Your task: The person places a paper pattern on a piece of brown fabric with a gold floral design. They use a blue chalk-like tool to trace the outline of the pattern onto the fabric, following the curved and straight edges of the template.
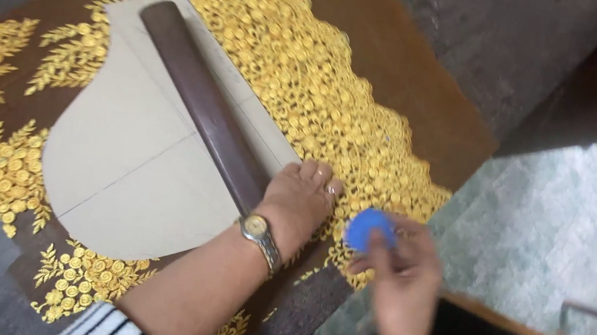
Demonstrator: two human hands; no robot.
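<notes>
Ruler (200,97) lies on the paper pattern (120,160), long axis running from upper left down to lower right. Left hand (298,200) presses flat, fingers spread, on its lower end. Right hand (399,271) pinches blue chalk (368,227) just beside it.

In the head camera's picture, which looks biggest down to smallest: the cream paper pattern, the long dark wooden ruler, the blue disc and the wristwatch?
1. Cream paper pattern, by far the largest.
2. Long dark wooden ruler, lying across the pattern.
3. Blue disc, in the right hand.
4. Wristwatch on the left hand; its face looks slightly smaller than the disc, a close call.
</notes>
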